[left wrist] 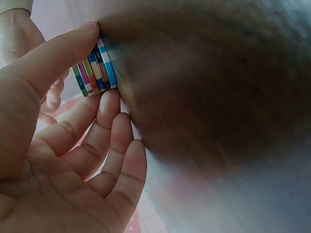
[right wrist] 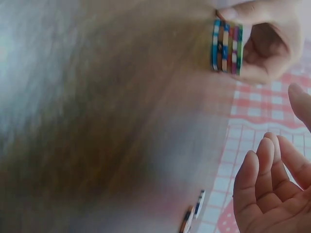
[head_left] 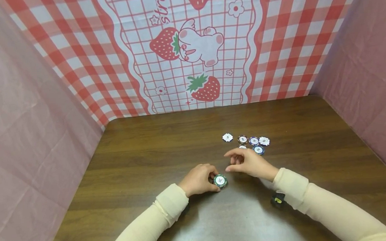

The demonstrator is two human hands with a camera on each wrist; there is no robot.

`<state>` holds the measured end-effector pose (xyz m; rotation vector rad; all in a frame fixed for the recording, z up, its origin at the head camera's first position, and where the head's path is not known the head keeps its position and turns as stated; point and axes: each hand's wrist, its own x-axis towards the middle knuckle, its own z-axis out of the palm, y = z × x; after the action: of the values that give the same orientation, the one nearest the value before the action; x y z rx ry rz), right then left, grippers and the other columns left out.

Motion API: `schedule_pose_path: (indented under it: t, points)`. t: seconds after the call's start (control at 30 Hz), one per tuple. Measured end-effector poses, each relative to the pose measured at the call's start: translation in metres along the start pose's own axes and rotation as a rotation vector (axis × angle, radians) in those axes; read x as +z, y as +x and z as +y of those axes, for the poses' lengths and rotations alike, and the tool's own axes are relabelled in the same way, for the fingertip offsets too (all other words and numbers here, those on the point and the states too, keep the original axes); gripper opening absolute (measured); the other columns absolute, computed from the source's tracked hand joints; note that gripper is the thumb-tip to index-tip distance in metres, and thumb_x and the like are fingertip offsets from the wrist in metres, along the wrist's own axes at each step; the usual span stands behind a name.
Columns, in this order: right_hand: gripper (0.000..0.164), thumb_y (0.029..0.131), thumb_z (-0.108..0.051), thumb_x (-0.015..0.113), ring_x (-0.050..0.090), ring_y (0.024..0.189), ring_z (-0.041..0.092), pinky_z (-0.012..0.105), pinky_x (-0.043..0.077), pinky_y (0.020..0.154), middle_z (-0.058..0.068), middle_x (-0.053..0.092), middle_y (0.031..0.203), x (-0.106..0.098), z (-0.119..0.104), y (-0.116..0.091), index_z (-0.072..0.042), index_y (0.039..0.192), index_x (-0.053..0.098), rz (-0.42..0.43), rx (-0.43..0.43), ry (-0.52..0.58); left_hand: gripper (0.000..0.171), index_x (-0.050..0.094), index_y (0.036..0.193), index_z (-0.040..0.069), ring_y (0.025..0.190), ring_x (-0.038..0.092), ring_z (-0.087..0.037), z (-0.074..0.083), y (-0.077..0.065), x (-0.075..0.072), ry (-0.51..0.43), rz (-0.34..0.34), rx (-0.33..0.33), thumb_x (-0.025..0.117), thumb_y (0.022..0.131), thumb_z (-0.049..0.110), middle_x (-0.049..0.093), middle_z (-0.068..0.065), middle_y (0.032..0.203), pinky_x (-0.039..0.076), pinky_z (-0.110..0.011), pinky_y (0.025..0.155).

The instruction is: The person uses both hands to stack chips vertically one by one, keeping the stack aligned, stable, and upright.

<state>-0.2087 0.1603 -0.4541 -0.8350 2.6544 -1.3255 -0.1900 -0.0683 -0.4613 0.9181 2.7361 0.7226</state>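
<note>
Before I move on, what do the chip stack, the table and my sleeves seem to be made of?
Chip stack: probably hard plastic or clay composite; crisp edges with coloured bands.
Table: wood or wood-look laminate, smooth with some sheen; brown grain and pale reflections show.
Sleeves: soft, matt cream cloth, judging by the folds; fibre unclear.

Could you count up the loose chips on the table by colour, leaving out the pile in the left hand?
White chips: 2
Blue or purple-edged chips: 2
Brownish-edged chip: 1
Half-hidden chip behind the right hand, colour unclear: 1
Total: 6 in view
</note>
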Motion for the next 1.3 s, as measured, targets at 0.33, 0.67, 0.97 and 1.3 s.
schedule_pose_path:
  t: [0.33, 0.67, 0.97, 1.3]
  points:
    - [0.053, 0.078, -0.018, 0.082, 0.054, 0.07, 0.005, 0.021, 0.047, 0.061, 0.01, 0.065, 0.091, -0.02, 0.011, -0.004, 0.001, 0.123, 0.061, 0.143, 0.058, 0.024, 0.035, 0.069, 0.094, 0.015, 0.08, 0.056, -0.004, 0.001, -0.001, -0.001, 0.004, 0.002, -0.007, 0.088, 0.068, 0.027, 0.065, 0.007, 0.084, 0.043, -0.018, 0.075]
    - [0.057, 0.081, -0.023, 0.08, 0.056, 0.074, 0.007, 0.02, 0.047, 0.065, 0.014, 0.065, 0.097, -0.047, 0.027, -0.011, -0.001, 0.129, 0.058, 0.211, 0.18, 0.005, 0.035, 0.069, 0.094, 0.016, 0.08, 0.056, -0.005, 0.002, -0.001, -0.001, 0.018, 0.003, -0.007, 0.088, 0.068, 0.028, 0.065, 0.007, 0.085, 0.044, -0.019, 0.076]
    - [0.061, 0.084, -0.029, 0.077, 0.058, 0.072, 0.007, 0.021, 0.048, 0.062, 0.012, 0.064, 0.096, -0.065, 0.045, -0.02, -0.001, 0.134, 0.055, 0.232, 0.239, -0.03, 0.034, 0.069, 0.094, 0.016, 0.081, 0.056, -0.005, 0.003, -0.002, -0.002, 0.017, -0.003, -0.019, 0.088, 0.068, 0.028, 0.065, 0.007, 0.085, 0.043, -0.019, 0.076]
    - [0.065, 0.088, -0.035, 0.072, 0.059, 0.077, 0.009, 0.026, 0.052, 0.066, 0.015, 0.063, 0.103, -0.08, 0.062, -0.026, -0.001, 0.138, 0.05, 0.196, 0.328, -0.024, 0.035, 0.07, 0.095, 0.016, 0.081, 0.056, -0.005, 0.002, -0.001, -0.001, 0.011, -0.005, -0.024, 0.088, 0.068, 0.028, 0.065, 0.007, 0.085, 0.044, -0.019, 0.075]
